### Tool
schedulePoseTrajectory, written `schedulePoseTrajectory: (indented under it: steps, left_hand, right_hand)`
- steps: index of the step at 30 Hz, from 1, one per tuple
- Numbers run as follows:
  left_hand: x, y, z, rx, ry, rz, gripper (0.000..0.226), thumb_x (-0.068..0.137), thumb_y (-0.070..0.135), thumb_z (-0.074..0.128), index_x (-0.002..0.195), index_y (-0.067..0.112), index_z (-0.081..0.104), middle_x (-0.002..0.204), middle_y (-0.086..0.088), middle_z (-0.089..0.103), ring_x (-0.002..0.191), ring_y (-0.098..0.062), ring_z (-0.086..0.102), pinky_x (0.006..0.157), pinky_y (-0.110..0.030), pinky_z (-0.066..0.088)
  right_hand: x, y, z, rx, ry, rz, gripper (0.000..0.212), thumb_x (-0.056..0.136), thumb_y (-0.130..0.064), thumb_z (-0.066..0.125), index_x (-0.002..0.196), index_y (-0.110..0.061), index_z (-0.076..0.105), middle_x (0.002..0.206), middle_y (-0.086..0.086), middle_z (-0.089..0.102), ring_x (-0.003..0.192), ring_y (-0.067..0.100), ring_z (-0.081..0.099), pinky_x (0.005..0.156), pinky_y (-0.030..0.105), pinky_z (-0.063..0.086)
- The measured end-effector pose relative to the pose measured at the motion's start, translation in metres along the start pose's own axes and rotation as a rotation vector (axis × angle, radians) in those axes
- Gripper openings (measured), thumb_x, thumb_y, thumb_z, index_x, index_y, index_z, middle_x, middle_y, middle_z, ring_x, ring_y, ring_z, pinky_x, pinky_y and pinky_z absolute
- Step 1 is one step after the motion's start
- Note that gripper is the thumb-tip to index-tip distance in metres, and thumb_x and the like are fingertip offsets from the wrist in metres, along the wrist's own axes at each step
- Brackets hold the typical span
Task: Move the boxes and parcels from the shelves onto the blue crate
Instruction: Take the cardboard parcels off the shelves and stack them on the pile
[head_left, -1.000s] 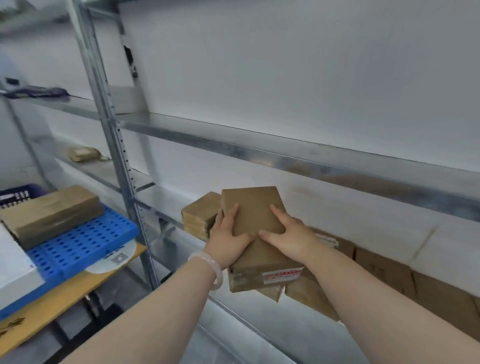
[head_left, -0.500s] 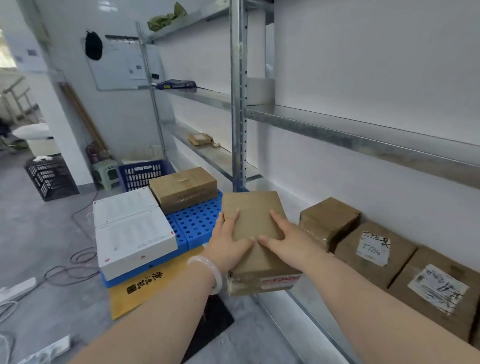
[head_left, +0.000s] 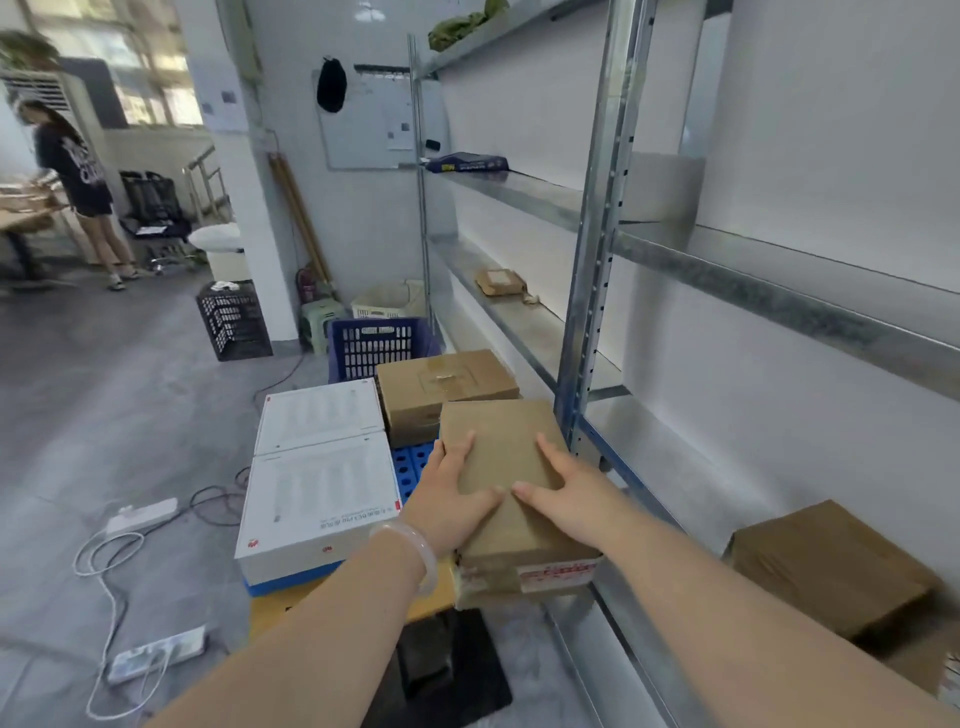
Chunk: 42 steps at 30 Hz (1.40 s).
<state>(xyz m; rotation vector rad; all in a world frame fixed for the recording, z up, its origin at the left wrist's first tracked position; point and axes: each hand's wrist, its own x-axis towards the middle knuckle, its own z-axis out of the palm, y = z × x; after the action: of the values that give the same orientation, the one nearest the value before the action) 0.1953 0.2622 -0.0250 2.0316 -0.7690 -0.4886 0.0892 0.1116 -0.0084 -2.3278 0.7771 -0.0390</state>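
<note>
flat brown taped cardboard parcel (head_left: 498, 441) held clear of the grey metal shelves (head_left: 665, 452), over the blue perforated plastic crate (head_left: 410, 467), left grip (head_left: 447, 499) and right grip (head_left: 571, 499) each clasping a long side, thumbs on top; judged stiff, fairly light, best carried by those edges.

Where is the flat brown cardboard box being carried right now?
Centre of the head view: flat brown cardboard box gripped by left hand and right hand over the blue perforated crate, nearer than a larger brown carton.
</note>
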Motion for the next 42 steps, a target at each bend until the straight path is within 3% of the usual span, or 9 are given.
schedulePoseTrajectory:
  steps: [7,9,11,14,18,23,29,35,42]
  left_hand:
    - [0.066,-0.010,0.002,-0.038,0.102,-0.099,0.082,0.087,0.047,0.064,0.153,0.043,0.015,0.163,0.005,0.005,0.148,-0.007,0.008,0.104,-0.021,0.020]
    - [0.076,-0.019,0.003,-0.005,0.130,-0.135,0.083,0.087,0.049,0.065,0.153,0.040,0.017,0.160,0.004,0.013,0.145,-0.010,0.018,0.103,-0.019,0.020]
    - [0.085,-0.031,0.001,0.011,0.160,-0.192,0.081,0.085,0.050,0.067,0.151,0.039,0.022,0.150,0.002,0.024,0.130,-0.014,0.038,0.099,-0.018,0.028]
    - [0.102,-0.051,-0.006,-0.028,0.179,-0.252,0.081,0.083,0.050,0.069,0.150,0.040,0.024,0.139,0.001,0.027,0.117,-0.013,0.045,0.094,-0.019,0.036]
    - [0.127,-0.081,-0.016,-0.008,0.120,-0.254,0.085,0.085,0.050,0.067,0.153,0.036,0.018,0.139,0.005,0.027,0.116,-0.008,0.041,0.098,-0.019,0.037]
    - [0.155,-0.116,-0.025,0.058,0.050,-0.257,0.086,0.086,0.050,0.064,0.155,0.033,0.014,0.152,0.005,0.022,0.132,-0.012,0.037,0.111,-0.028,0.037]
    - [0.173,-0.146,-0.026,0.315,0.029,-0.238,0.082,0.087,0.059,0.056,0.154,0.037,0.013,0.158,0.006,0.023,0.142,-0.016,0.026,0.117,-0.036,0.025]
    - [0.183,-0.155,-0.020,0.465,0.045,-0.289,0.079,0.088,0.060,0.050,0.153,0.041,0.009,0.159,0.010,0.021,0.145,-0.013,0.019,0.119,-0.042,0.017]
    - [0.190,-0.153,-0.014,0.455,0.064,-0.352,0.077,0.089,0.059,0.047,0.152,0.045,0.004,0.161,0.010,0.015,0.147,-0.013,0.016,0.119,-0.040,0.014]
  right_hand:
    - [0.093,0.001,-0.013,0.000,-0.117,-0.079,0.086,0.085,-0.065,0.058,0.153,-0.047,0.009,0.152,0.000,0.031,0.131,0.021,0.042,0.099,0.033,0.040]
    - [0.112,0.004,-0.006,0.018,-0.151,-0.093,0.087,0.085,-0.064,0.059,0.153,-0.047,0.009,0.152,-0.001,0.031,0.131,0.019,0.042,0.102,0.034,0.041]
    - [0.126,0.005,0.007,0.060,-0.193,-0.077,0.087,0.085,-0.062,0.060,0.154,-0.045,0.009,0.152,-0.001,0.030,0.131,0.019,0.041,0.104,0.035,0.041]
    - [0.150,0.002,0.028,0.094,-0.224,-0.050,0.088,0.086,-0.061,0.059,0.154,-0.045,0.006,0.152,0.000,0.029,0.130,0.019,0.041,0.104,0.036,0.041]
    - [0.181,-0.005,0.050,0.080,-0.225,-0.023,0.088,0.087,-0.060,0.059,0.154,-0.044,0.005,0.149,0.001,0.030,0.127,0.019,0.043,0.102,0.035,0.042]
    - [0.213,-0.012,0.077,0.079,-0.231,0.019,0.087,0.088,-0.058,0.060,0.154,-0.043,0.006,0.150,0.000,0.029,0.128,0.018,0.041,0.102,0.034,0.041]
    - [0.236,-0.005,0.101,0.066,-0.250,0.032,0.087,0.088,-0.057,0.060,0.154,-0.043,0.005,0.150,-0.002,0.025,0.127,0.016,0.039,0.096,0.032,0.039]
    - [0.256,0.002,0.109,0.041,-0.311,0.014,0.086,0.090,-0.054,0.059,0.154,-0.043,0.003,0.151,-0.002,0.023,0.126,0.015,0.039,0.099,0.032,0.039]
    - [0.270,0.007,0.109,0.055,-0.343,-0.018,0.086,0.090,-0.054,0.058,0.153,-0.046,-0.001,0.154,-0.005,0.018,0.128,0.016,0.038,0.101,0.032,0.041]
